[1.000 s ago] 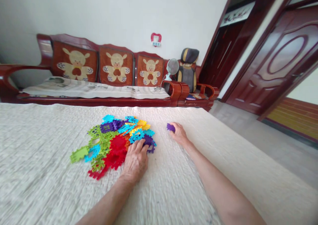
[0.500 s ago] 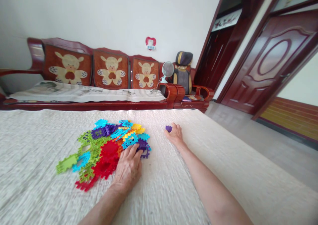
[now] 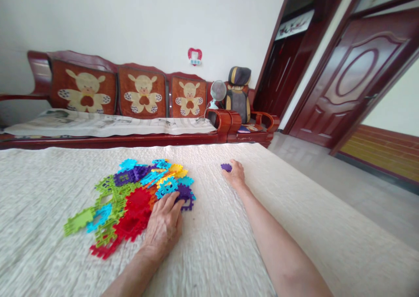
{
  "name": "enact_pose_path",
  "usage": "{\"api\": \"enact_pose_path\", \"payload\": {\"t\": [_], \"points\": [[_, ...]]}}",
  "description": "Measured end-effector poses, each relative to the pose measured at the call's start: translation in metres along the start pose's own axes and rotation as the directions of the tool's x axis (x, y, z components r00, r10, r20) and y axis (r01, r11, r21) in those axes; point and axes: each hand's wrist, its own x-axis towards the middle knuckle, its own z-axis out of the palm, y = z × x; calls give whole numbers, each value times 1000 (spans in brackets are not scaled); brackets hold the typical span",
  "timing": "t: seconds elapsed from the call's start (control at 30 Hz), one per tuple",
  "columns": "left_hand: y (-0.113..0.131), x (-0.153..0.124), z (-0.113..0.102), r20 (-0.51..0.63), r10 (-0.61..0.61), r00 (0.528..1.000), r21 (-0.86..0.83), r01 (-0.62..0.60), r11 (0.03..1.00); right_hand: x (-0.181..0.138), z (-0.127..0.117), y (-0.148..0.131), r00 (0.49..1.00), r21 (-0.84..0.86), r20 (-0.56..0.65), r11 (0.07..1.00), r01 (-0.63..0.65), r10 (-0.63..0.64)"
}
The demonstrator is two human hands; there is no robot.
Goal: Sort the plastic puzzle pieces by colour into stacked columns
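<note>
My left hand (image 3: 165, 220) rests low over the near right side of a heap of flat, notched plastic building pieces. Its fingers lie loosely bent, with the tips touching a purple frame-shaped piece (image 3: 187, 204) at the heap's right edge. Beneath and beside that hand are red pieces (image 3: 137, 199). Farther right on the cloth, my right hand (image 3: 236, 174) has its thumb and fingers closed on a small purple building piece (image 3: 225, 167), partly covered by the fingers. Green pieces (image 3: 78, 221), blue pieces (image 3: 167, 187) and yellow pieces (image 3: 178, 170) overlap in the heap.
A cream textured cloth (image 3: 209, 253) covers the table. Beyond its far edge stands a wooden sofa (image 3: 225, 121) with bear-patterned cushions (image 3: 143, 91). A small fan (image 3: 218, 90) and a chair with a grey seat cover (image 3: 238, 105) are at the back, near a brown door (image 3: 356, 78).
My right hand has shifted slightly right across the cloth with the purple piece. My left hand stays at the heap, while the whole view has turned a little.
</note>
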Motion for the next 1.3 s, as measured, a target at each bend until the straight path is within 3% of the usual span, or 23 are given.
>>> {"api": "enact_pose_path", "payload": {"t": [0.17, 0.4, 0.87, 1.3], "points": [[-1, -1, 0, -17, 2, 1000, -10, -2, 1000, -4, -5, -5, 996, -69, 20, 994, -82, 84], [-1, 0, -1, -26, 8, 1000, -2, -8, 1000, -4, -9, -7, 994, -104, 58, 991, -82, 89], [-2, -1, 1, -20, 24, 1000, 0, -24, 1000, 25, -13, 8, 976, -150, 34, 966, -210, 217], [-1, -1, 0, 5, 29, 1000, 18, -30, 999, 26, -8, 6, 978, -217, 1, 955, -202, 208]]}}
